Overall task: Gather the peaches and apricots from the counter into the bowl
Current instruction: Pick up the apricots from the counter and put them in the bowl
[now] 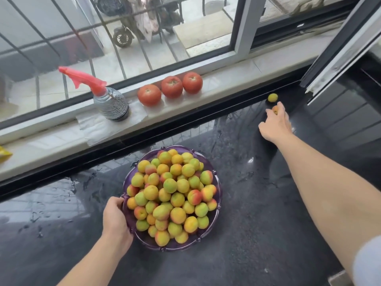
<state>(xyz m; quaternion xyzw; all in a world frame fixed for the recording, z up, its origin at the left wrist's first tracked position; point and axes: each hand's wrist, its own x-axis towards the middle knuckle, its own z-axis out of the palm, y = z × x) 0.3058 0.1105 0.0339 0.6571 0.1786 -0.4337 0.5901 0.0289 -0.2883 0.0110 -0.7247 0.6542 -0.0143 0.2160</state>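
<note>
my right hand pinching apricot | left hand gripping bowl rim | risk: wet counter, fruit slips, heap spills

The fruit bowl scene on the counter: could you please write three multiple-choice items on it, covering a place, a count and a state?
1. Where do the tomatoes sit?
A. windowsill
B. bowl
C. counter

2. How many tomatoes are there?
A. two
B. three
C. five

3. What is the left hand doing?
A. hanging free
B. holding the spray bottle
C. holding the bowl rim

Answers: 1 A, they line the pale sill beside the spray bottle. 2 B, three stand in a row. 3 C, its fingers grip the purple rim.
</note>
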